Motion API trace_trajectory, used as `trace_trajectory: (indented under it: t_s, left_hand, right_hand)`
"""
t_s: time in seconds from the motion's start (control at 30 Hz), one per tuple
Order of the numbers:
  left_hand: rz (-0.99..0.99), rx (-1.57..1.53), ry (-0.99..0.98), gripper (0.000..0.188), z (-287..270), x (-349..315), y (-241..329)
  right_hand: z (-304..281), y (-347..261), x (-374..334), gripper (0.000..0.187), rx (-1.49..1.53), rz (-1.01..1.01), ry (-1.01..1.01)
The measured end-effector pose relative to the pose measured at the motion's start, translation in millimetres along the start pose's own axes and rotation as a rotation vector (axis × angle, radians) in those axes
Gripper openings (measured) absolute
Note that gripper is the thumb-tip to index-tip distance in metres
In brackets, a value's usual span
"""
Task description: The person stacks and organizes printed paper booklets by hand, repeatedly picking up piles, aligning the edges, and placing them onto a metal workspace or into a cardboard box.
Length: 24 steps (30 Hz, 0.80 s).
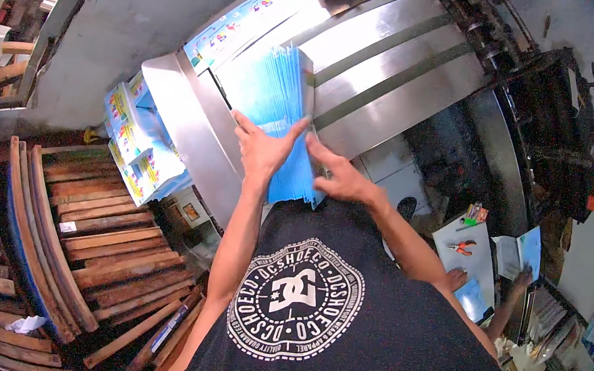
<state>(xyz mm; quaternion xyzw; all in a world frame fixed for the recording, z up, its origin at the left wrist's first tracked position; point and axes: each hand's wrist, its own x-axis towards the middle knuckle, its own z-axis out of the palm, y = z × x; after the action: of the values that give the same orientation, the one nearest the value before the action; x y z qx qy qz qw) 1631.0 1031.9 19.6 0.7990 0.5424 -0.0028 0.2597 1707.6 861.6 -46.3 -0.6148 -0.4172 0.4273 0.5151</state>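
Squaring blue sheet stack [278,107] on metal feed table [397,70]: L hand [265,152], R hand [342,180] flat-pressed, grip open, edges flush

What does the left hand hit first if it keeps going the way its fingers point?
The left hand already lies flat on the fanned stack of blue paper sheets. Going on up along it, it would probably meet the grey metal machine bed, though depth is unclear.
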Motion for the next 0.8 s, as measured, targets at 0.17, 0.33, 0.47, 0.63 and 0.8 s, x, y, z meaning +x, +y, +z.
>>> trace_trajectory:
  t_s: [0.17, 0.33, 0.47, 0.63, 0.8]
  left_hand:
    - [-0.03, 0.065, -0.051, 0.145, -6.7, -2.4, 3.4]
    - [-0.059, 0.018, -0.042, 0.138, -2.4, 5.9, -3.1]
    - [0.109, -0.073, 0.118, 0.129, 10.8, 13.1, -29.4]
    - [0.327, -0.057, 0.09, 0.123, 0.7, 18.9, 10.3]
    - [0.572, -0.012, -0.117, 0.121, -1.2, 33.4, 46.9]
  right_hand:
    - [23.7, -20.2, 10.3, 0.088, -0.405, -0.171, 0.019]
    - [18.7, -20.1, 16.4, 0.091, -0.476, -0.203, 0.016]
    - [-29.1, -45.3, 40.9, 0.075, -0.323, 0.189, -0.219]
    - [-84.3, -91.5, 102.4, 0.092, -1.22, -0.338, 0.087]
    - [-131.1, -73.4, 150.8, 0.117, -1.51, -0.588, -0.232]
